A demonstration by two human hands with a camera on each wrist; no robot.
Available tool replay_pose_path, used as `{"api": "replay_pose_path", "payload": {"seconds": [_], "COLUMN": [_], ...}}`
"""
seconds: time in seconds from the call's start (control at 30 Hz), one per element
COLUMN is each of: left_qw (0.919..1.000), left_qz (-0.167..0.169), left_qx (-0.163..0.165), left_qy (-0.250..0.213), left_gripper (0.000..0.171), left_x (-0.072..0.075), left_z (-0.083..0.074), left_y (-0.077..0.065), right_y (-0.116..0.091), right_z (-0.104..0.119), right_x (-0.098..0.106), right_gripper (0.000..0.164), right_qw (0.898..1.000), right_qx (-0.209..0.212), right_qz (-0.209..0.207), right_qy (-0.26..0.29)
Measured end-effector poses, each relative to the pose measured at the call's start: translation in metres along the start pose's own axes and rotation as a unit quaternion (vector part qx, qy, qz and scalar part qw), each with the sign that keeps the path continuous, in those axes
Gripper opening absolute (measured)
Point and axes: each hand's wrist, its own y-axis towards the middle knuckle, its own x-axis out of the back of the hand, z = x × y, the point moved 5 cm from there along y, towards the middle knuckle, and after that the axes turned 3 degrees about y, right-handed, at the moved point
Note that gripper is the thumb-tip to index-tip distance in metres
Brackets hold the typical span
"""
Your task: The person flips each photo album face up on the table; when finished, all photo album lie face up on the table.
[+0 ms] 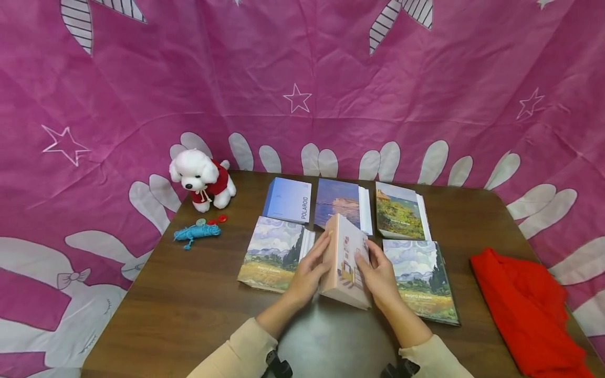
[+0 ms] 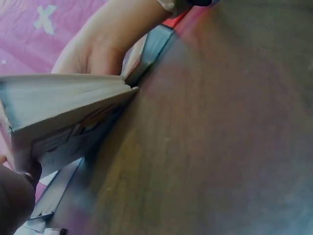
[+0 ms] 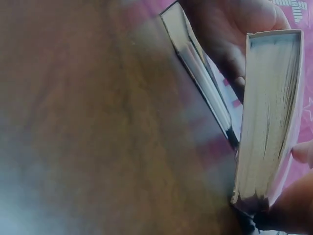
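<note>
Both hands hold a thick pale pink photo album (image 1: 350,262) with a house picture on its cover, tilted above the table. My left hand (image 1: 307,273) grips its left side, the thumb along the spine edge. On the opposite side, my right hand (image 1: 380,275) grips it with the thumb on the front cover. In the left wrist view the album's page edges (image 2: 58,98) face the camera. The right wrist view shows the same thick page block (image 3: 269,112) between its covers. Landscape photo albums lie on either side, left (image 1: 271,254) and right (image 1: 420,278).
Behind stand a blue POLAROID album (image 1: 288,199), a sea-painting album (image 1: 336,202) and a garden-painting album (image 1: 399,212). A white toy dog (image 1: 194,170), blue yarn (image 1: 196,232) and several buttons (image 1: 222,218) are at the left. Red cloth (image 1: 524,310) lies on the table's (image 1: 189,315) right side.
</note>
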Motion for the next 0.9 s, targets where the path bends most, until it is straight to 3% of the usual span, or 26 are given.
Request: {"api": "replay_pose_path", "payload": {"seconds": [0.23, 0.5, 0.6, 0.73, 0.9], "left_qw": [0.9981, 0.9936, 0.9913, 0.9816, 0.9729], "left_qz": [-0.025, -0.032, -0.055, -0.085, -0.096], "left_qx": [0.052, 0.108, 0.110, 0.102, 0.066], "left_qy": [0.021, -0.004, 0.046, 0.137, 0.200], "left_gripper": [0.062, 0.070, 0.072, 0.075, 0.076], "left_x": [0.002, -0.001, 0.002, 0.007, 0.011], "left_z": [0.011, 0.019, 0.017, 0.012, 0.002], "left_y": [-0.005, -0.005, -0.007, -0.008, -0.002], "right_y": [0.000, 0.001, -0.001, -0.004, -0.009], "right_z": [-0.005, -0.005, -0.003, 0.006, 0.020], "right_x": [0.000, 0.003, 0.005, 0.010, 0.030], "right_gripper": [0.060, 0.062, 0.067, 0.071, 0.070], "right_qw": [1.000, 1.000, 0.999, 0.996, 0.994], "right_qx": [-0.007, 0.017, 0.024, 0.056, 0.074], "right_qz": [-0.011, -0.015, -0.017, -0.019, -0.031], "right_qy": [-0.024, -0.011, -0.023, -0.061, -0.074]}}
